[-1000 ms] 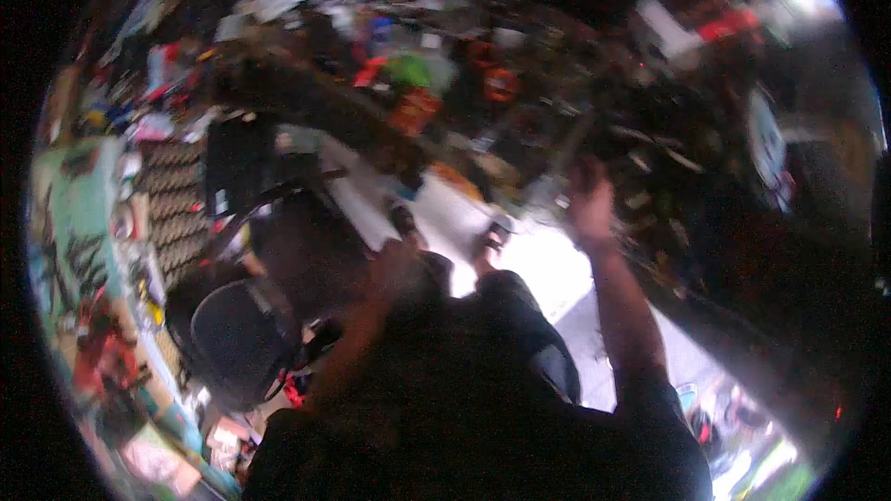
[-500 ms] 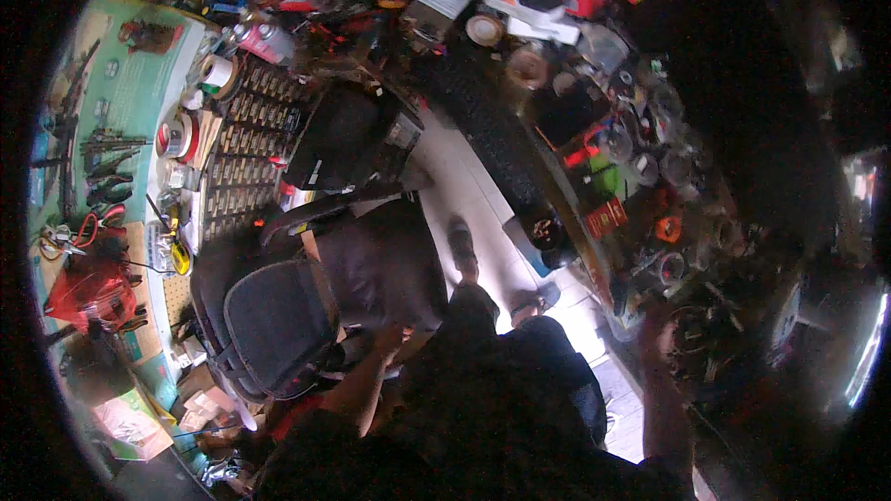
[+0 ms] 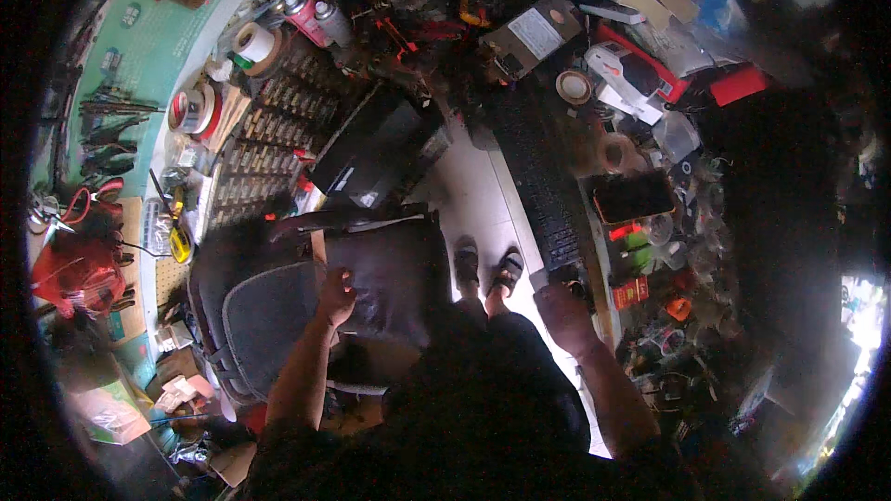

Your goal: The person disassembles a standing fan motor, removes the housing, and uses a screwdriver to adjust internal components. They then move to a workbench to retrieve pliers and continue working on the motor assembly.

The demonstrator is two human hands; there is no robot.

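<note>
My left hand [image 3: 338, 296] hangs over the dark office chair [image 3: 390, 250], in front of its grey backrest [image 3: 269, 315]. Its fingers are curled in, and nothing shows in them. At the near end of a black keyboard [image 3: 538, 186] is my right hand [image 3: 564, 320], by the table's edge. A small dark object [image 3: 574, 280] lies just beyond it, too dim to make out. Shadow hides the fingers of this hand, so whether they hold anything does not show. My two feet in dark sandals [image 3: 507, 271] stand on the pale floor between chair and table.
To the right, the cluttered table bears a dark phone [image 3: 635, 198], a red small box [image 3: 630, 293], tape rolls [image 3: 616, 153] and clear containers [image 3: 676, 136]. At left stand a small-drawer rack [image 3: 264, 130], spray cans [image 3: 306, 19], a yellow-handled tool [image 3: 180, 241] and a red bag [image 3: 79, 269].
My right hand has come left from the cluttered tabletop to the keyboard's near end. My left hand has risen and moved left over the chair. My feet are now side by side; the view has shifted.
</note>
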